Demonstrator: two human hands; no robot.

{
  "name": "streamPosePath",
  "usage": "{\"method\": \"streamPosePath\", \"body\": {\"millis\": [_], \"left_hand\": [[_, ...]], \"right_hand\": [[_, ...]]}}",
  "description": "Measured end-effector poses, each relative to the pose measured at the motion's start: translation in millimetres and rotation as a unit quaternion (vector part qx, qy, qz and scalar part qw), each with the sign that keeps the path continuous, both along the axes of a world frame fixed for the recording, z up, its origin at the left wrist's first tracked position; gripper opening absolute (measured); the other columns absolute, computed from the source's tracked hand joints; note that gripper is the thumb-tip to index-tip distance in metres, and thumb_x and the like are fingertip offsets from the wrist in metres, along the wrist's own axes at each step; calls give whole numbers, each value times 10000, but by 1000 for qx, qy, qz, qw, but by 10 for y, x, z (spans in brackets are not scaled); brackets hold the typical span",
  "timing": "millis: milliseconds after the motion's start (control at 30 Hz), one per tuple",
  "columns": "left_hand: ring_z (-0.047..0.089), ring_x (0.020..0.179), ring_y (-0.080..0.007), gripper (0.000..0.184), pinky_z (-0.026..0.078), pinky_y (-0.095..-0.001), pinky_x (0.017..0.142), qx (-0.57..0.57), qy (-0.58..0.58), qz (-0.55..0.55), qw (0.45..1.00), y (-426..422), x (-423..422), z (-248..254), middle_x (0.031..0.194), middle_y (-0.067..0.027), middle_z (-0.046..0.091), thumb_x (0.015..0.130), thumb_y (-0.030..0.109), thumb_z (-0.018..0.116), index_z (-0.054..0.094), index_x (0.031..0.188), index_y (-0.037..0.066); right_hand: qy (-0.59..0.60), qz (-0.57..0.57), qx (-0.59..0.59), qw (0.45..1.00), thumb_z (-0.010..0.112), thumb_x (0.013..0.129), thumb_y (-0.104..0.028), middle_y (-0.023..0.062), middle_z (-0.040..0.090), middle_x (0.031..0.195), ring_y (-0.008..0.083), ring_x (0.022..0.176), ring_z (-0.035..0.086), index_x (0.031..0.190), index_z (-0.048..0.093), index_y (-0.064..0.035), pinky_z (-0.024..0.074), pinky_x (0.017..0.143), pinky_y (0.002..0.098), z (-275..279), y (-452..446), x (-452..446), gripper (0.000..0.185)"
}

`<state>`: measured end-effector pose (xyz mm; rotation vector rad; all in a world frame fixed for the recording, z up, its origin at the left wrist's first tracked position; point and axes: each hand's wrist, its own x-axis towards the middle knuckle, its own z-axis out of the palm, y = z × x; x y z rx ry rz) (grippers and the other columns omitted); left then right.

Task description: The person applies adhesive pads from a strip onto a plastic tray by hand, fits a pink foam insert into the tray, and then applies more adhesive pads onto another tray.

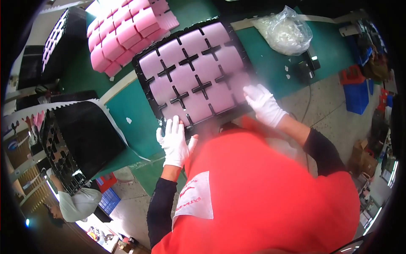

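A black tray (138, 75) lies on the green tabletop in front of me, filled with rows of pale pink foam blocks (215, 99). Black cross-shaped dividers (201, 86) stand between the blocks. My left hand (173, 143), in a white glove, rests at the tray's near left corner with its fingers spread. At the near right corner is my right hand (264, 105), also gloved; its fingers are stretched out over the rim and the foam. Neither hand is wrapped around anything.
Brighter pink foam blocks (122, 36) are stacked beyond the tray on the left. A clear plastic bag (287, 33) with pale contents lies at the back right. Black trays (84, 137) stand at the left, near another person (79, 204). A blue bin (355, 96) is on the floor at right.
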<state>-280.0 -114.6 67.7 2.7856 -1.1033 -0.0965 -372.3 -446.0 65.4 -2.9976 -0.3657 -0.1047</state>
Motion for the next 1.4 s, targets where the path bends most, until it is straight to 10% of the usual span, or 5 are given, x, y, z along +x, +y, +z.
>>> {"method": "streamPosePath", "body": {"millis": [200, 300, 733, 967, 1400], "left_hand": [[562, 953, -309, 435, 355, -459, 911, 63, 133, 67, 987, -394, 445, 323, 1053, -133, 602, 806, 385, 626, 620, 1035, 14], [558, 937, -329, 374, 456, -424, 794, -108, -49, -12, 993, -545, 747, 196, 1010, -145, 591, 810, 297, 647, 615, 1066, 26], [560, 841, -300, 381, 462, -423, 650, -75, -89, 48, 992, -764, 1519, -118, 932, -115, 557, 787, 304, 685, 617, 1070, 59], [549, 1032, -354, 451, 445, -424, 874, -108, -86, 20, 990, -906, 1987, -246, 1148, -206, 566, 801, 278, 676, 593, 1129, -20], [528, 1059, -368, 453, 418, -447, 885, -146, -35, 63, 987, -931, 2207, -395, 1156, -203, 556, 738, 299, 737, 599, 1058, 9]], "right_hand": [[98, -87, 59, 990, 582, 659, -59, 92, 609, 910, 292, 812, 584, 828, 604, -75, 474, 804, 423, 236, -53, 581, 171], [23, -108, 134, 985, 555, 715, -80, 119, 628, 914, 313, 827, 617, 879, 633, -76, 498, 769, 423, 87, -78, 969, 181], [93, -183, 262, 943, 508, 784, -147, 140, 643, 719, 230, 626, 639, 835, 657, -18, 514, 638, 341, 25, -288, 1933, 203], [295, -334, 673, 590, 436, 885, -18, 50, 533, 710, 126, 559, 492, 1032, 543, 50, 401, 461, 275, -149, -479, 2492, 194], [198, -361, 651, 637, 496, 878, -75, 54, 530, 679, 128, 513, 494, 871, 566, 36, 372, 434, 252, -157, -409, 2778, 132]]}}
